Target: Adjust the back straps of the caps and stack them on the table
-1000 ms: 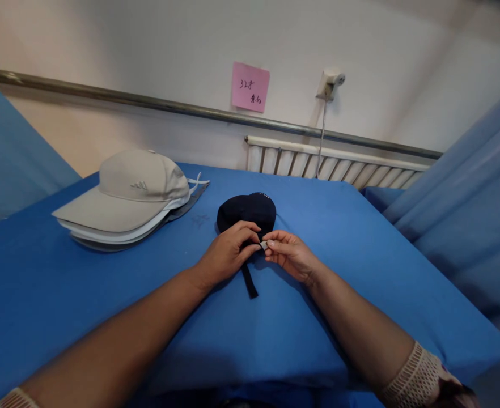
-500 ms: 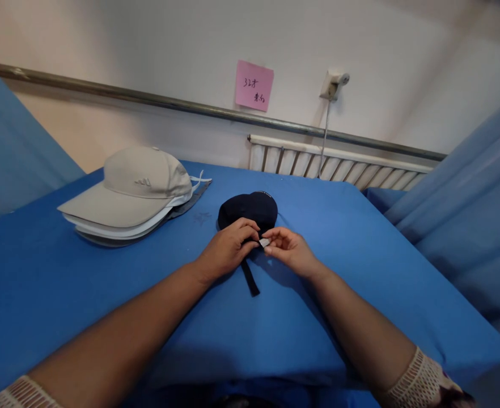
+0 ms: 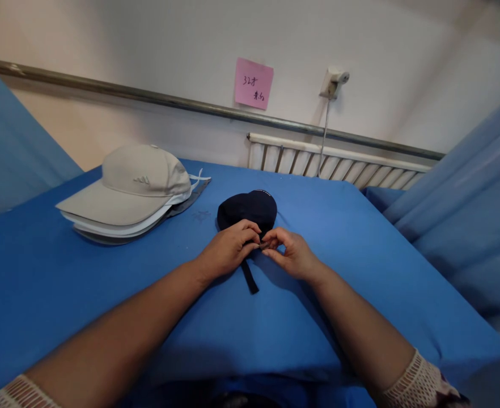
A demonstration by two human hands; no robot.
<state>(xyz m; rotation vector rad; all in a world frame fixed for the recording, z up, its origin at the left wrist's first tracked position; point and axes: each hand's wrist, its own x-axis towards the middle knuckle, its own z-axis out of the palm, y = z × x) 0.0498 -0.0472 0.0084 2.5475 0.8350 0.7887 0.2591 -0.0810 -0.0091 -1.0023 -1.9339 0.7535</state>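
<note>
A dark navy cap (image 3: pixel 248 208) lies on the blue-covered table in front of me. A black strap (image 3: pixel 250 276) hangs from its near side towards me. My left hand (image 3: pixel 235 245) is closed, thumb and fingers pinching the strap at the cap's near edge. Right beside it, my right hand (image 3: pixel 287 250) pinches a small piece at the strap, mostly hidden by the fingertips. The fingertips of both hands nearly meet. To the left rests a stack of caps, a beige cap (image 3: pixel 135 175) on top of a white cap (image 3: pixel 118 228) and a grey one.
The blue table cover (image 3: pixel 352 272) spreads around the cap. Behind it stand a white radiator (image 3: pixel 301 158) and a metal pipe (image 3: pixel 169 102) along the wall. A pink note (image 3: pixel 253 84) and a socket with a plug (image 3: pixel 334 84) are above. Blue curtains (image 3: pixel 466 209) hang on both sides.
The pale, shiny small piece between my right fingertips no longer shows; they have closed in and look darker there. Both hands stay at the strap, and the cap keeps its place.
</note>
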